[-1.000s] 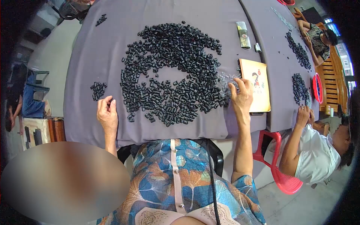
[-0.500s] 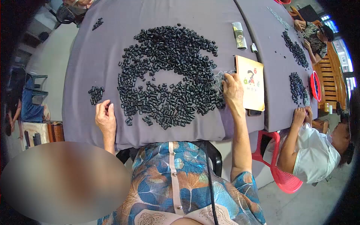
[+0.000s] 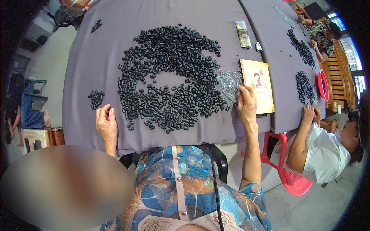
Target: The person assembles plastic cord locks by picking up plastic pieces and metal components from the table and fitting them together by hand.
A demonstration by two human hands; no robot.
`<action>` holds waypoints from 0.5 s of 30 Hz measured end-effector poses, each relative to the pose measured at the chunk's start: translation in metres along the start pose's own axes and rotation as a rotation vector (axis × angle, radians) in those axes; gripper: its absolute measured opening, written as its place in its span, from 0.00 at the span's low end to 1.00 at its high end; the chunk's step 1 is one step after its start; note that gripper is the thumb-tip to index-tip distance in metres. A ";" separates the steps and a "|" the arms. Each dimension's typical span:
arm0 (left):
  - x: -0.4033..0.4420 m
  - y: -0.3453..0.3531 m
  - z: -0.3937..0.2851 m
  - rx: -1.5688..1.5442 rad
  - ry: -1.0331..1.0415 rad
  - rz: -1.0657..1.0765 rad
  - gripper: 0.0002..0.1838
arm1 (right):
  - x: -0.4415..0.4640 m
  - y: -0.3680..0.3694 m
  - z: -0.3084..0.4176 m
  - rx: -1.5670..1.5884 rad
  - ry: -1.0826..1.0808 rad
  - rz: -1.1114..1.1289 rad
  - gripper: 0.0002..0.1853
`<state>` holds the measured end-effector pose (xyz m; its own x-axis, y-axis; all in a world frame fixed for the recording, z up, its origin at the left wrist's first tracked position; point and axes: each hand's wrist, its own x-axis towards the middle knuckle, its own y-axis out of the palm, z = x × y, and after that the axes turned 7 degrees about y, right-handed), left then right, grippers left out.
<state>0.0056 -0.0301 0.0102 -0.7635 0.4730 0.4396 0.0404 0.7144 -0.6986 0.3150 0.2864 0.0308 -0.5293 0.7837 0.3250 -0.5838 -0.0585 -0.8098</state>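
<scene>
Where clear pieces (image 3: 228,82) meet black pieces (image 3: 200,96), a brush from the right hand (image 3: 248,107) could mix them. Its fingers curled, left hand's (image 3: 106,125) too; can't tell if gripping.

The left hand (image 3: 106,122) is near a small cluster (image 3: 96,99) of black pieces. The right hand (image 3: 247,104) is between the clear pieces (image 3: 229,85) and the book (image 3: 258,85). A large black pile (image 3: 169,77) covers the cloth's (image 3: 92,57) middle.

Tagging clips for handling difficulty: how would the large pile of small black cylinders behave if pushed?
The large pile would probably scatter rather than slide whole, since its pieces lie loose. Their rounded sides suggest some could roll.
</scene>
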 end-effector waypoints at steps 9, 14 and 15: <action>0.000 0.000 0.001 0.012 -0.007 0.009 0.08 | 0.010 0.003 0.012 0.055 0.062 0.116 0.14; 0.000 0.001 0.001 -0.016 0.024 -0.022 0.07 | 0.056 0.018 0.011 -0.021 -0.075 -0.021 0.17; 0.000 0.001 0.001 -0.013 0.016 -0.019 0.07 | 0.069 0.025 0.005 -0.070 -0.137 -0.053 0.18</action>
<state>0.0053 -0.0299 0.0088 -0.7536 0.4675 0.4621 0.0344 0.7300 -0.6826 0.2604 0.3364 0.0351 -0.5802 0.6928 0.4281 -0.5717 0.0280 -0.8200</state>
